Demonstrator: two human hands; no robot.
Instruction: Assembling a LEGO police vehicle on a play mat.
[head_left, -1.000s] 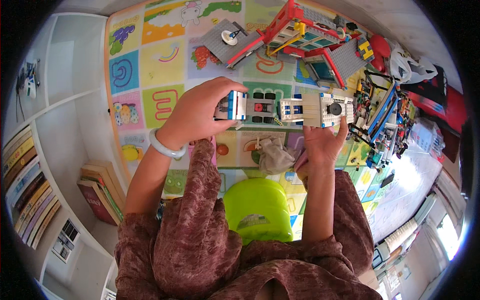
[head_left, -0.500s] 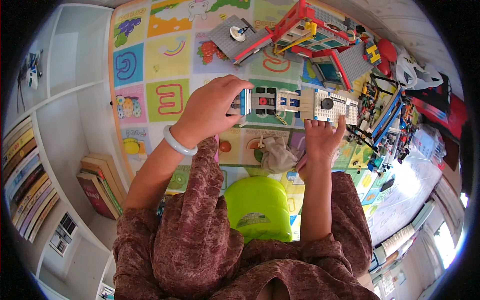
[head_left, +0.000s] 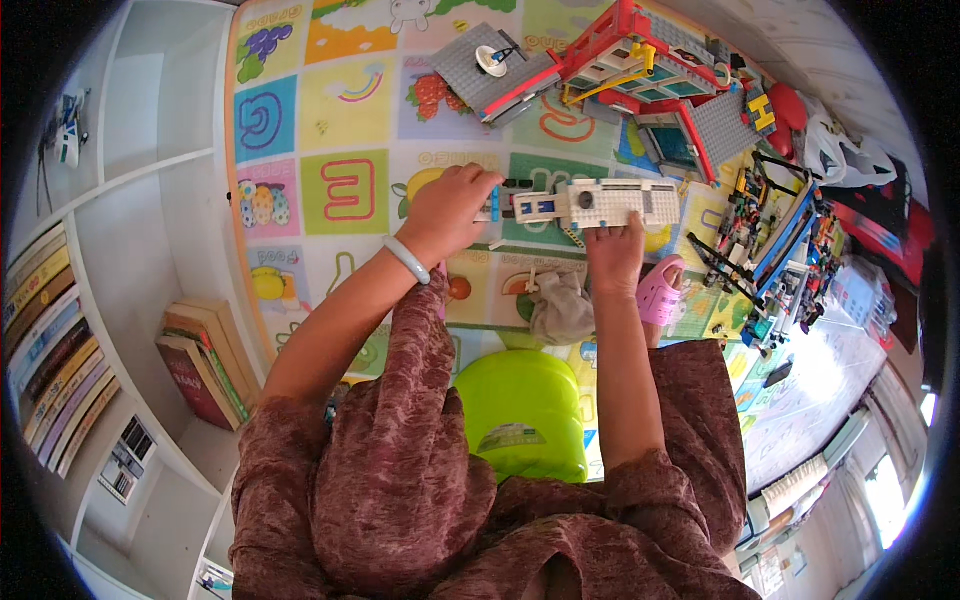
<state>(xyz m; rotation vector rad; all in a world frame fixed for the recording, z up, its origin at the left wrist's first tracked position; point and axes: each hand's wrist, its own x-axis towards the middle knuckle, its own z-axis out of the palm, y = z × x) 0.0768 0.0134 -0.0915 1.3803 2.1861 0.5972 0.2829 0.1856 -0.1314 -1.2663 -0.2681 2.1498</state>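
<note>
My left hand (head_left: 450,212), with a pale bangle on its wrist, is closed around the blue-and-white front end of a toy brick truck (head_left: 490,206); the palm hides much of it. In my right hand (head_left: 615,258) is a long white brick-built trailer (head_left: 622,203), thumb on its top and fingers bent beneath its near edge. The trailer's narrow left end reaches over or against the back of the truck. Whether the two are joined I cannot tell. A small loose beam piece (head_left: 572,237) lies close below the trailer.
A red-and-grey brick building (head_left: 625,65) stands at the far right. Loose bricks and a blue-edged brick frame (head_left: 775,235) lie right of my hand. A grey cloth (head_left: 562,308) and green stool (head_left: 522,410) are nearer me; a white bookshelf (head_left: 180,165) borders the play mat on the left.
My right hand has brought the white trailer left, towards the truck, and its top now shows at a different tilt. My left hand has shifted slightly right. More of a pink shoe shows.
</note>
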